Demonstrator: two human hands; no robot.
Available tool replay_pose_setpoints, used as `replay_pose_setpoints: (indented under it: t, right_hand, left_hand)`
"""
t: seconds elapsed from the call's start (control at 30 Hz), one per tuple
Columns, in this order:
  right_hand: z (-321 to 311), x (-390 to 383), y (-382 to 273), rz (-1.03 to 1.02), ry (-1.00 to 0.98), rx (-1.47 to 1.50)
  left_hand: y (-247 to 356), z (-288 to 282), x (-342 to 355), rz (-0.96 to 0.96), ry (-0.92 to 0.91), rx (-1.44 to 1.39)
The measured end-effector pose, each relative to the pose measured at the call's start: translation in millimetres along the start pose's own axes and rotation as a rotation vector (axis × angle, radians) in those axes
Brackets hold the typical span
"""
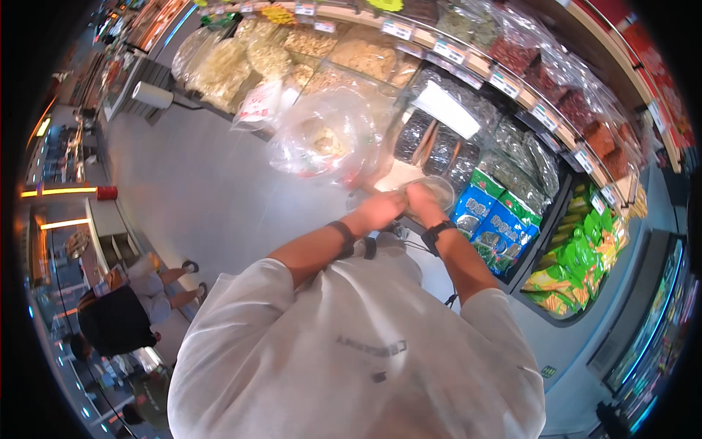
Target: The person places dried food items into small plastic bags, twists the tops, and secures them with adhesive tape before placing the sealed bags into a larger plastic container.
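Observation:
Both my hands are close together at the front edge of the bulk food bins, fingers curled. My left hand (pixel 382 211) is closed, and what it grips is hidden and blurred. Touching or almost touching it, my right hand (pixel 423 203) is closed too, beside a clear, round-edged plastic piece (pixel 441 189) whose kind I cannot make out. A pale flat surface (pixel 401 175) lies just beyond my hands. To the left, a large clear plastic bag (pixel 322 135) with some pale yellow food inside bulges over the bin edge.
Dried pale foods (pixel 365 55) fill bins at the back. Dark goods in clear wrap (pixel 468 157) lie right of centre, with blue-green packets (pixel 497 219) nearer. Green-and-yellow packages (pixel 578 263) stand far right. A white roll (pixel 152 95) hangs at left; another person (pixel 117 318) is lower left.

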State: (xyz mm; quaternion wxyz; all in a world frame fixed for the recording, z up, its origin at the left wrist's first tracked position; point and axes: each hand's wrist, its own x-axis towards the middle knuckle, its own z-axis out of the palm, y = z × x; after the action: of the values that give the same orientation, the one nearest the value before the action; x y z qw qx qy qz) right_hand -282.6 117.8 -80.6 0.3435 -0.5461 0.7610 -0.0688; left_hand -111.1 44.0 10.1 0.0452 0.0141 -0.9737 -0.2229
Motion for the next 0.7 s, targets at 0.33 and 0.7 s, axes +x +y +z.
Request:
replay_pose_setpoints:
  t: [0.33, 0.7]
  right_hand:
    - [38, 20, 44, -0.142, 0.006, -0.037]
    - [-290, -184, -236, -1.088, 0.845, 0.825]
  left_hand:
    - [-13, -14, -15, -0.026, -0.024, -0.064]
    - [-203, -73, -93, -0.819, 0.57, -0.286]
